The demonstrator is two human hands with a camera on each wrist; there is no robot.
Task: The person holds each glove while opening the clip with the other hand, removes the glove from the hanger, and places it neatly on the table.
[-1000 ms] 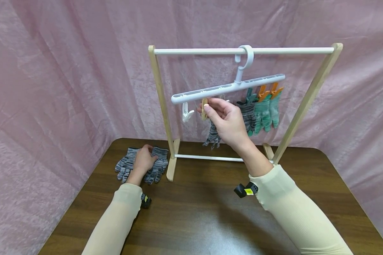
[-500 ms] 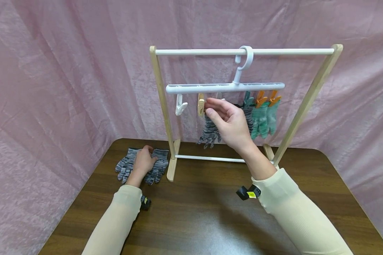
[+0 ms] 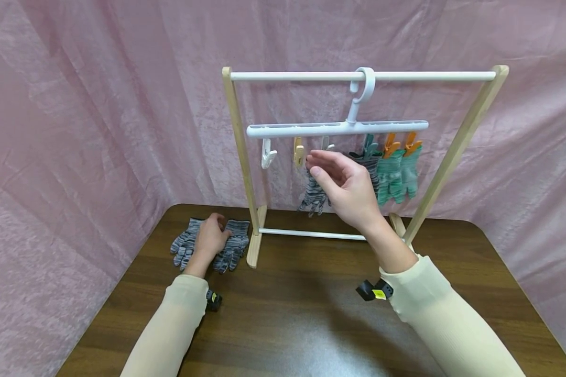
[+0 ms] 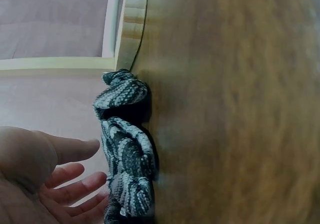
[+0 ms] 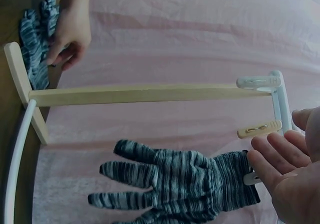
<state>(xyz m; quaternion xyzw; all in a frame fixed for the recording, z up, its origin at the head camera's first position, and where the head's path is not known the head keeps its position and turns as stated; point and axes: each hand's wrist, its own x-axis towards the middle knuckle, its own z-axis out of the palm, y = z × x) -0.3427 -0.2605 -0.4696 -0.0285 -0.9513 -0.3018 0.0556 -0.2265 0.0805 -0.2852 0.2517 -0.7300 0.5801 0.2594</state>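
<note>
My right hand (image 3: 351, 191) is raised in front of the white hanger (image 3: 306, 129), fingers loosely bent and holding nothing. Just left of its fingertips hangs a beige clothespin (image 3: 298, 153) with nothing clipped in it; a white clothespin (image 3: 267, 154) dangles farther left, also bare. Behind the hand hangs a grey-striped knit glove (image 5: 185, 181), its cuff at a pale clip. On the table at left, my left hand (image 3: 210, 238) is over a pair of grey-striped gloves (image 3: 233, 246). Its fingers look relaxed beside them in the left wrist view, with no cloth between them.
The hanger hooks over the white bar (image 3: 287, 76) of a wooden-legged rack (image 3: 238, 146). Farther right hang another grey glove on a teal clip (image 3: 370, 146) and green gloves (image 3: 390, 178) on orange clips. A pink curtain (image 3: 122, 104) backs the brown table (image 3: 287, 314).
My right hand has let go of the beige clothespin and drawn back a little to the right and down. The hanger has swung from tilted to level. My left hand has barely moved.
</note>
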